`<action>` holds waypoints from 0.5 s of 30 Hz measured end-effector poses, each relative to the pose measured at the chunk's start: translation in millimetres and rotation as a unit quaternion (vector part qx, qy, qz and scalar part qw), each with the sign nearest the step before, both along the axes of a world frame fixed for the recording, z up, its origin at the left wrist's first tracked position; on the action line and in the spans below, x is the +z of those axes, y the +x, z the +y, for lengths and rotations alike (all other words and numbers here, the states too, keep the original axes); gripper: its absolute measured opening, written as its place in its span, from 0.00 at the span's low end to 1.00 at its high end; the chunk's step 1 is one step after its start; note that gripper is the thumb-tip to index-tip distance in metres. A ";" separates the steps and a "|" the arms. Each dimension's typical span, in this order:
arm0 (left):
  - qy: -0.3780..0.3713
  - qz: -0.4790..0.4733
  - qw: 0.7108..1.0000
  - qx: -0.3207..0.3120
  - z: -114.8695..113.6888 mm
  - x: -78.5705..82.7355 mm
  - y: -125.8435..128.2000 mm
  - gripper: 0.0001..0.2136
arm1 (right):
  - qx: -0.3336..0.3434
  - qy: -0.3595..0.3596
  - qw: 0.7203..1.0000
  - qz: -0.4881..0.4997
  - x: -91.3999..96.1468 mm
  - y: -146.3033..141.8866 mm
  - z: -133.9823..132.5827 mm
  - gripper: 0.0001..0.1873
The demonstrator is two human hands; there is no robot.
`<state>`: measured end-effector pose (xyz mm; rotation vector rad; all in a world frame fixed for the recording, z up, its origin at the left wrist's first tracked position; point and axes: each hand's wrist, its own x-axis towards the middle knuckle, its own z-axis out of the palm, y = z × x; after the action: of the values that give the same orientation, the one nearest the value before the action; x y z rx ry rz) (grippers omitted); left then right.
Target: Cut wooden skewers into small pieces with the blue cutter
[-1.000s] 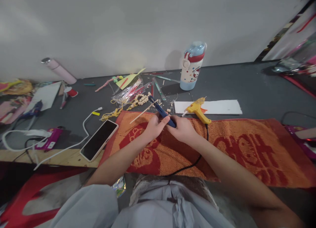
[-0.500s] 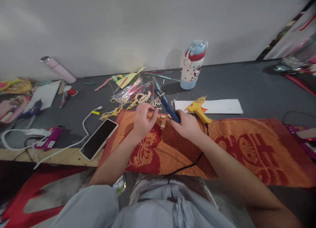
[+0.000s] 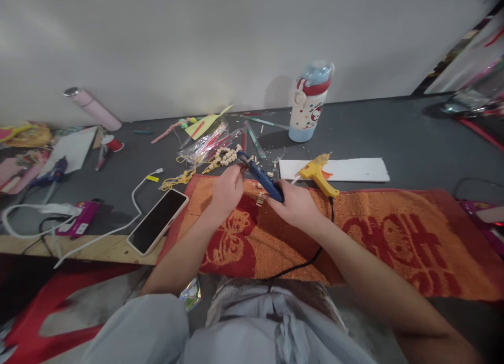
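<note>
My right hand grips a blue-handled cutting tool that points up and left over the orange-and-red towel. My left hand is closed at the tool's tip, its fingers pinched on something small I cannot make out. Small cut wooden pieces lie on the towel between my hands. A string of pale wooden beads on yellow cord lies just beyond my left hand.
A yellow glue gun rests by a white strip, its black cord running back to me. A phone with a white cable, a child's water bottle, a pink tube and scattered craft sticks lie on the grey floor.
My left hand let go of the long wooden stick, moved left, then came back up to the tool's tip. The right hand swung the blue tool forward and left. Cut pieces now lie on the towel.
</note>
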<state>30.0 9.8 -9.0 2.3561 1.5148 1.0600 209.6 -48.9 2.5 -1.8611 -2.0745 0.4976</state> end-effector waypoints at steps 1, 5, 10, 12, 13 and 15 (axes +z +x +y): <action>-0.002 -0.003 1.000 0.001 -0.5 0.6 0.9 0.07 | -0.001 0.000 1.000 -0.001 0.3 -0.2 -0.2 0.20; -0.006 -0.003 1.000 0.014 -2.8 3.2 4.2 0.09 | -0.008 -0.004 1.000 -0.001 0.7 -1.3 -1.1 0.19; -0.015 -0.022 0.999 0.018 -4.7 4.5 6.7 0.10 | -0.009 -0.006 1.000 -0.004 0.1 -2.4 -2.0 0.20; -0.026 -0.034 0.999 0.016 -5.1 5.0 7.6 0.10 | -0.009 -0.005 1.000 -0.002 0.3 -2.8 -2.0 0.19; -0.031 -0.041 0.999 0.016 -5.3 5.3 8.1 0.10 | -0.008 -0.006 1.000 -0.002 0.5 -3.1 -2.0 0.19; -0.039 -0.052 0.998 0.016 -5.4 5.8 9.2 0.09 | -0.010 -0.008 1.000 -0.005 0.9 -3.8 -2.1 0.19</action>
<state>39.1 4.4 -3.2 2.1970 1.5336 1.0921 205.8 -51.0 3.4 -1.8956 -2.0617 0.5037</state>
